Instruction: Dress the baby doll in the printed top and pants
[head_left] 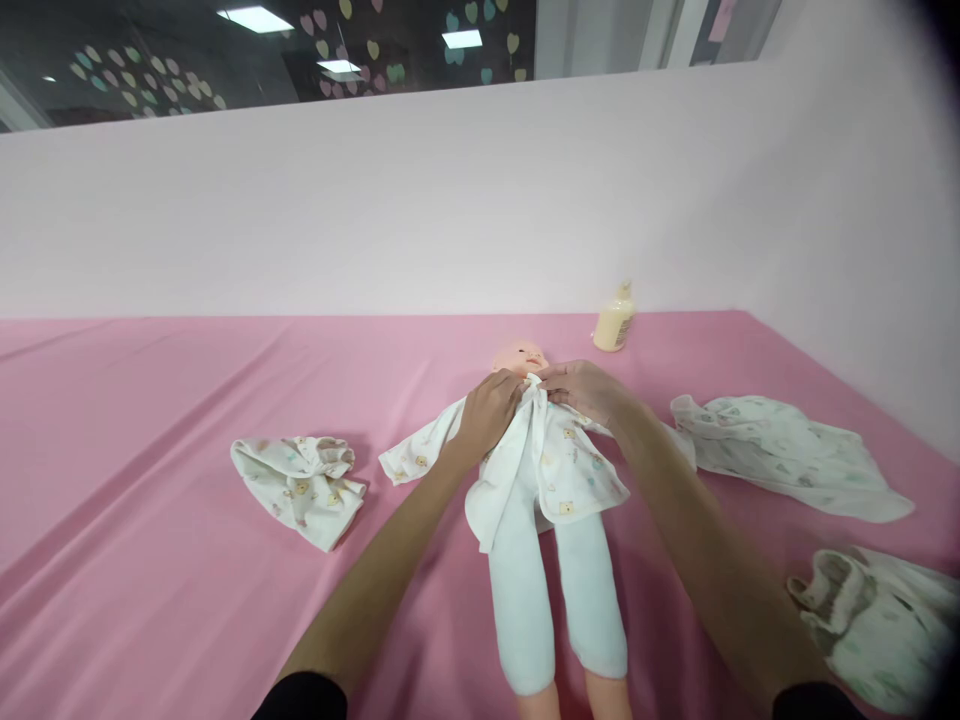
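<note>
A baby doll (pixel 520 357) lies on its back, its head toward the wall and its feet toward me. It wears pale leggings (pixel 519 610) and a white printed baby jacket (pixel 574 465), whose front hangs loosely over the body. At the neckline my left hand (pixel 489 415) has its fingers closed on the jacket's edge. My right hand (pixel 583 390) pinches the collar from the other side, just below the doll's chin. The fingertips of both hands nearly meet there; whatever fastening lies between them is too small to make out.
A pink sheet (pixel 150 480) covers the surface up to the white wall (pixel 337 220). A folded printed garment (pixel 304 490) lies at left. To the right are a thin white printed cloth (pixel 787 450) and a bundled garment (pixel 877 620). A pump bottle (pixel 614 320) stands near the wall.
</note>
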